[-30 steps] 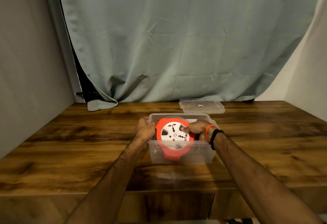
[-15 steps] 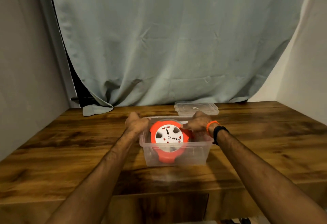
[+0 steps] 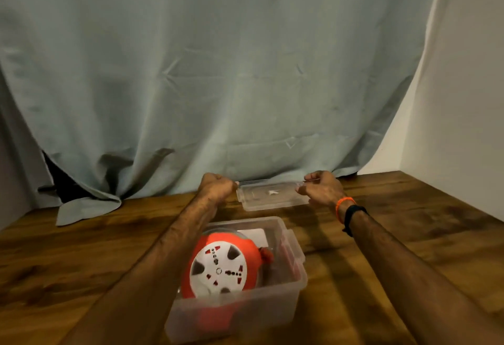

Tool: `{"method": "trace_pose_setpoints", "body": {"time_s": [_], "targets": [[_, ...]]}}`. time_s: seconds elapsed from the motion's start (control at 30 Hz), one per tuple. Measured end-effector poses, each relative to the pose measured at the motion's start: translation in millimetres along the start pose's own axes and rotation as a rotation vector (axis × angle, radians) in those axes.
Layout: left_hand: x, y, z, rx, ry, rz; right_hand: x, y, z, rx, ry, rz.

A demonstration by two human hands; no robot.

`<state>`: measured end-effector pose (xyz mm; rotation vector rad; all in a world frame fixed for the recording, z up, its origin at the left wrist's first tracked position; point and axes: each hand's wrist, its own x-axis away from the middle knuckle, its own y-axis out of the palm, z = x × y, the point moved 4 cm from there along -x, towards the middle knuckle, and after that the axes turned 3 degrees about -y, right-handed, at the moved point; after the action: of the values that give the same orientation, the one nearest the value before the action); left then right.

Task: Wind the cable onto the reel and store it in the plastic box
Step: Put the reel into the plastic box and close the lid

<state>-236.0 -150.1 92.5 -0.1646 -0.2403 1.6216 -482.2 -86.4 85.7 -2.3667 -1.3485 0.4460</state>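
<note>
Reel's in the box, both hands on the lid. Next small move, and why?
Probably lift the lid and bring it back over the box. The left hand and right hand each pinch one end of it at the far side of the table, while the reel already sits inside the open box, so only closing seems left.

- Both bare forearms reach forward from the bottom corners of the view toward twelve o'clock, drawing closer together as they go.
- The left hand [image 3: 216, 187] sits at about eleven o'clock, knuckles up, fingers curled in and pinching the left end of a clear lid [image 3: 272, 195].
- The right hand [image 3: 321, 187] sits at about one o'clock, fingers curled, pinching the lid's right end.
- The right wrist wears an orange band [image 3: 344, 206] and, just behind it, a black band [image 3: 353, 215].
</note>
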Motion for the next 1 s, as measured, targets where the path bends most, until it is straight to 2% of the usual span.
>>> {"method": "trace_pose_setpoints", "body": {"time_s": [0.27, 0.53, 0.63, 0.8, 1.0], "targets": [[-100, 72, -14, -0.213, -0.13, -0.044, -105, 17, 44, 0.141, 0.053, 0.035], [-146, 111, -32, -0.218, -0.288, -0.1, -166, 27, 71, 0.252, 0.151, 0.009], [-154, 115, -37, -0.225, -0.337, -0.101, -180, 35, 75, 0.262, 0.153, -0.027], [-168, 118, -45, -0.187, -0.368, -0.072, -192, 45, 84, 0.293, 0.172, 0.014], [-156, 110, -42, -0.121, -0.332, -0.061, -183, 41, 83, 0.15, 0.179, 0.075]]}}
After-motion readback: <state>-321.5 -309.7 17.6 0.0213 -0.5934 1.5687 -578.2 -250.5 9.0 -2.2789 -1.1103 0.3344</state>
